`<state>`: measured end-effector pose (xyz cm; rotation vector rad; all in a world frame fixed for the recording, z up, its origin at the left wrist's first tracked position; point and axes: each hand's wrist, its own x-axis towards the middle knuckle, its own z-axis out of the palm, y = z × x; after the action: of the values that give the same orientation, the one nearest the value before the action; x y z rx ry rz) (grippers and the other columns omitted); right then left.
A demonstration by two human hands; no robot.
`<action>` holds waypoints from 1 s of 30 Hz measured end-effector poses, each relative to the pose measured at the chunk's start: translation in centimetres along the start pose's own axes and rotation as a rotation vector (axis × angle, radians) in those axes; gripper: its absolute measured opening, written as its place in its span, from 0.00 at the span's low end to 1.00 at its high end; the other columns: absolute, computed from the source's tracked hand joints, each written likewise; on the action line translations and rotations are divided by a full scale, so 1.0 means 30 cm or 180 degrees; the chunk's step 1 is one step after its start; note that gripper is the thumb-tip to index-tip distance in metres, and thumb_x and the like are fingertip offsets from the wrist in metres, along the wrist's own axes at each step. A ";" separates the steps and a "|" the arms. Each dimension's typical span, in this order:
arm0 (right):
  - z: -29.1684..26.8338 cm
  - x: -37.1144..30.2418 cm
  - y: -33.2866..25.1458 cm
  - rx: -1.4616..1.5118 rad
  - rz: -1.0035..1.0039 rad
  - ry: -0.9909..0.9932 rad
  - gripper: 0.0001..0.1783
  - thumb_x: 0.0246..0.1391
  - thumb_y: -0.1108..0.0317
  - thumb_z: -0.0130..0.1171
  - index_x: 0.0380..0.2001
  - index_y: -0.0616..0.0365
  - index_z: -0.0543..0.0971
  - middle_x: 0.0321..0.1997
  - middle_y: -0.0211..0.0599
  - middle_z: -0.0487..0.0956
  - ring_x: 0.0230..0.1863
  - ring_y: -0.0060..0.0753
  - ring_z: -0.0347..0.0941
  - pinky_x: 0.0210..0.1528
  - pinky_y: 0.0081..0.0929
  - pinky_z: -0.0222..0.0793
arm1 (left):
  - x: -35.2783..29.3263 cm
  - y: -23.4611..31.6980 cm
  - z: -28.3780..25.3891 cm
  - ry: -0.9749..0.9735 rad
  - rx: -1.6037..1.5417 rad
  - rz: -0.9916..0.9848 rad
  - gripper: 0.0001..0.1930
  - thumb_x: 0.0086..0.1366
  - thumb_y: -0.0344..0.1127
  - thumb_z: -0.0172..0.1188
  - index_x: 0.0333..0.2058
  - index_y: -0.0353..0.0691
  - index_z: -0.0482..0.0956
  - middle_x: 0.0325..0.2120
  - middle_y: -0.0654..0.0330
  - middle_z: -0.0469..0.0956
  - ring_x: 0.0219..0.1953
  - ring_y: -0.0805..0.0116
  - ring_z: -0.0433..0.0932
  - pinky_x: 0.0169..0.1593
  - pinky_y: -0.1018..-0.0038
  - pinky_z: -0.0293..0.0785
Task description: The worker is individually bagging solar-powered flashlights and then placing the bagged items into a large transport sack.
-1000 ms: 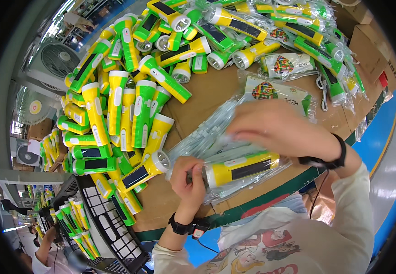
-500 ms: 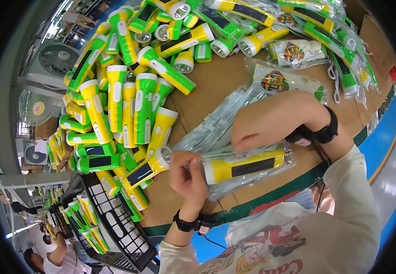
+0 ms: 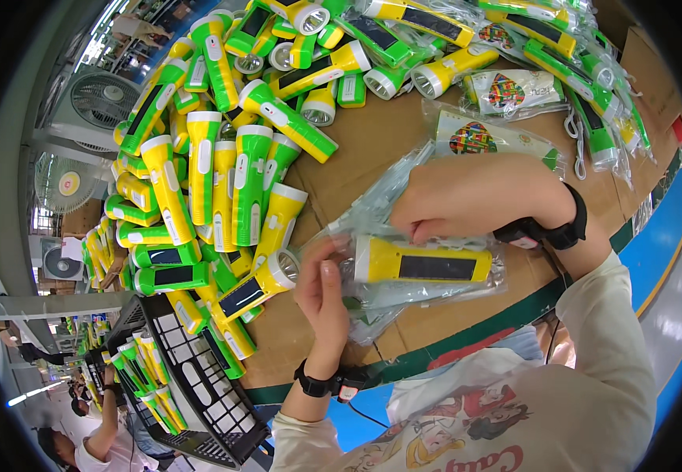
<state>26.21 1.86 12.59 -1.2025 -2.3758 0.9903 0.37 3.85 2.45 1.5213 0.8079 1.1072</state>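
Flashlight (image 3: 427, 263), yellow with a white head and a dark panel, lies level inside a clear plastic bag (image 3: 499, 277), just right of the frame's centre on a brown desk (image 3: 435, 324). At its white end, the left hand (image 3: 324, 295) curls against the film, thumb raised; the right hand (image 3: 455, 197) bends its fingertips down over the bag's upper edge. Whether either grip pinches, I cannot tell. The body looks stiff and fairly light, the film soft and slippery; the barrel's middle seems the surest hold. Loose flashlights (image 3: 251, 185) crowd the upper left.
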 end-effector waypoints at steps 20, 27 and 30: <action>0.162 0.127 -0.007 0.0566 -0.0480 0.0565 0.14 0.58 0.60 0.54 0.29 0.61 0.73 0.28 0.44 0.78 0.32 0.53 0.74 0.33 0.46 0.66 | -0.034 0.037 0.030 -0.0566 0.0489 0.0139 0.07 0.70 0.33 0.52 0.34 0.36 0.70 0.30 0.65 0.69 0.33 0.77 0.65 0.40 0.79 0.63; 0.134 0.109 -0.040 0.0102 -0.0408 0.0191 0.14 0.58 0.60 0.55 0.31 0.60 0.70 0.25 0.47 0.75 0.31 0.54 0.73 0.31 0.45 0.64 | -0.051 0.022 0.008 -0.0127 0.0839 0.0912 0.04 0.64 0.27 0.55 0.30 0.34 0.71 0.24 0.56 0.70 0.27 0.65 0.68 0.32 0.73 0.63; 0.127 0.098 -0.041 -0.0149 -0.0514 0.0186 0.15 0.57 0.59 0.55 0.31 0.61 0.69 0.24 0.49 0.75 0.30 0.55 0.73 0.30 0.47 0.65 | -0.050 0.028 0.018 -0.0056 0.0815 0.0906 0.05 0.64 0.28 0.55 0.29 0.34 0.71 0.25 0.57 0.70 0.28 0.66 0.67 0.33 0.73 0.62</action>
<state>21.67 2.00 10.58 -1.0216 -2.4182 0.8417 0.30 2.11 2.89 1.9028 0.7587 1.2293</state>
